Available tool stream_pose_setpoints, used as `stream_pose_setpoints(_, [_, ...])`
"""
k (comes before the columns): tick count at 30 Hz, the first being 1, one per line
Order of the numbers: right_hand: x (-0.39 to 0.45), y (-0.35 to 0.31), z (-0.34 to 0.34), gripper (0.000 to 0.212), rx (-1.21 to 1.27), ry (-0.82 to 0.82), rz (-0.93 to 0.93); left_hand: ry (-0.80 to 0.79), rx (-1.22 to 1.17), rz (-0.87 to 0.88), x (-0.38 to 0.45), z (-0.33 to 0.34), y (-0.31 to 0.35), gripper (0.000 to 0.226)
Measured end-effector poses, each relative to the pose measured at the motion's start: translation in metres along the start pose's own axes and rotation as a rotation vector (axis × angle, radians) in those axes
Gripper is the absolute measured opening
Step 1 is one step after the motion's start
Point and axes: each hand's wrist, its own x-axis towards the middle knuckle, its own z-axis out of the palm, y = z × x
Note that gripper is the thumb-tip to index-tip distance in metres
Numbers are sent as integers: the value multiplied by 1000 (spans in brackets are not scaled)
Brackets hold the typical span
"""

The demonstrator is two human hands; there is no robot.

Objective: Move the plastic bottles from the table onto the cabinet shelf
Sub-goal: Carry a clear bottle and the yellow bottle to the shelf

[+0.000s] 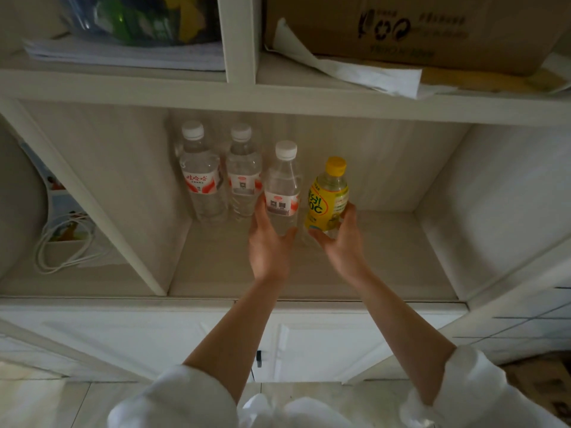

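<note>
Both of my arms reach into the middle compartment of a white cabinet shelf (386, 267). My left hand (267, 242) grips the lower body of a clear water bottle (282, 183) with a white cap and red-white label. My right hand (341, 239) grips the base of a yellow drink bottle (329, 193) with a yellow cap. Both bottles are upright, side by side, low over or on the shelf floor; I cannot tell which. Two more clear water bottles (202, 177) (242, 174) stand at the back left of the same compartment.
A white divider (92, 196) separates the left compartment, which holds a coiled white cable (66, 242). The shelf above carries stacked papers (123, 54) and a cardboard box (417, 26). White cabinet doors (324, 344) are below, with tiled floor at the bottom.
</note>
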Motion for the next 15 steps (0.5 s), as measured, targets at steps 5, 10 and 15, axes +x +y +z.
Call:
stream_pose_setpoints(5, [17, 6, 4, 78, -62, 15, 5, 36, 47, -5, 10, 19, 5, 106])
stream_pose_setpoints(10, [31, 11, 7, 77, -77, 3, 18, 23, 58, -33, 20, 28, 5, 105])
stream_pose_setpoints(15, [37, 12, 12, 76, -78, -23, 48, -1, 94, -40, 25, 30, 6, 100])
